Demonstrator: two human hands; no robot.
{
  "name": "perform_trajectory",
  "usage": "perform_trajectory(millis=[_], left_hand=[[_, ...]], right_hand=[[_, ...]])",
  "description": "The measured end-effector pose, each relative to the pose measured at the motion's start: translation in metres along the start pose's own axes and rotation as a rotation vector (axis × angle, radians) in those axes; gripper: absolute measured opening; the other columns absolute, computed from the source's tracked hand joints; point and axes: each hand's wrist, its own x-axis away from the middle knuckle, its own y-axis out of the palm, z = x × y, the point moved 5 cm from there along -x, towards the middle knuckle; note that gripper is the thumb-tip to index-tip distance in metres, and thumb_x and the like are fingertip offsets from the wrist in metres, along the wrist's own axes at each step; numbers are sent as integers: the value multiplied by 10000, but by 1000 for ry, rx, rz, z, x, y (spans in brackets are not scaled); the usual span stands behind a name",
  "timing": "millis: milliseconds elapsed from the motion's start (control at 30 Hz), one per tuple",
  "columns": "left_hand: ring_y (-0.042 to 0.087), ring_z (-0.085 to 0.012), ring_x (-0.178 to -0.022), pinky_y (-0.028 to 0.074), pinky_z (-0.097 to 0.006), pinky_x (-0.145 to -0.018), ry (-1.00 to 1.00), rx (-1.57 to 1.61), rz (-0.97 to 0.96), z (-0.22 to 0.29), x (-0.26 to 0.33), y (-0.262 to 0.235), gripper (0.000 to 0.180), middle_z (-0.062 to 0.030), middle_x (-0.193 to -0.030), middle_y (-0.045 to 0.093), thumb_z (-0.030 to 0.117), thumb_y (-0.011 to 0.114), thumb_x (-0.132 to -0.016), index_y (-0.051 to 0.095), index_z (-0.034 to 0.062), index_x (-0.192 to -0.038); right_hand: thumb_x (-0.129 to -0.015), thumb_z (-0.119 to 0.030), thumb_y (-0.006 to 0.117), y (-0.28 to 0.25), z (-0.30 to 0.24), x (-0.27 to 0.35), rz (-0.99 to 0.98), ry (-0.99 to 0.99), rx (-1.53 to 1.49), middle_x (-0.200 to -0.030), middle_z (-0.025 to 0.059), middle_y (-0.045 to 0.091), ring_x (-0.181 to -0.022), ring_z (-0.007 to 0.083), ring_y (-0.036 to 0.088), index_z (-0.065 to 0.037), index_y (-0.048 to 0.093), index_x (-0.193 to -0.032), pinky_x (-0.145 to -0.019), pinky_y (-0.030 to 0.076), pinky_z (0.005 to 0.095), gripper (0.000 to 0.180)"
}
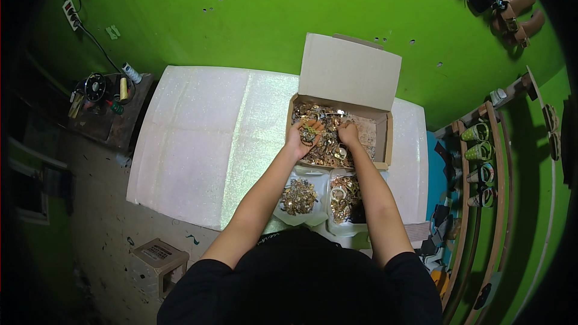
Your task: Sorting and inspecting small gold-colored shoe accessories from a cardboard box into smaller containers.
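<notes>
A cardboard box (387,144) with its lid raised stands on the table and holds a heap of small shiny gold and silver metal ornaments (325,151). Over its left side my left hand (297,143) is turned palm up and cups several of these ornaments, some yellowish-green. My right hand (347,134) reaches into the heap with its fingers bent together; what they pinch, if anything, is hidden. Closer to me, a white plastic tub (313,217) contains more small metal pieces. Beside it, a second white tub (347,227) holds similar pieces and a pale ring.
Shimmering white sheeting (192,138) covers the table, which meets a green wall (253,24). At the right stands a wooden rack (497,174) with sandals. A small stool (158,259) is at the lower left, and a dark side table (108,121) bears thread spools.
</notes>
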Motion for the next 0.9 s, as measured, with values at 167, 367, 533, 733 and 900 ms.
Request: perform_trajectory(millis=[167,367,533,733,900], left_hand=[[544,-227,-937,483,-320,-705,10,-1,9,2,1,-1,327,-109,-997,559,243,270,-875,507,34,-954],[539,-224,-947,474,-334,-714,6,-25,13,1,2,-2,316,-104,-1001,558,238,267,-874,507,46,-947],[544,-230,-945,475,-341,-723,6,-49,17,-1,3,1,317,-97,-989,563,250,268,-878,503,53,-961],[555,-247,-928,473,-374,-770,-72,-159,-20,-6,0,-1,347,-115,-979,564,261,255,-888,484,42,-1032],[560,-248,-896,503,-363,-711,-107,-232,-19,-11,0,-1,316,-138,-954,556,246,287,-878,475,34,-1019]], right_hand=[[-676,-238,606,1,-13,8,-14,56,51,-833,180,592,-807,257,569,53,556,-861,-728,433,325,348],[-736,-192,598,3,-7,19,-336,62,-288,-770,65,569,-613,150,526,13,553,-881,-579,448,294,255],[-780,-160,562,-17,-13,36,-441,170,-484,-767,32,557,-627,95,518,-25,547,-906,-536,437,227,186],[-797,-162,548,-42,-65,58,-521,56,-627,-796,29,554,-667,92,525,-22,542,-922,-534,449,225,187],[-801,-179,542,-32,-88,64,-581,-77,-547,-836,67,578,-757,97,515,12,558,-976,-585,446,237,259]])
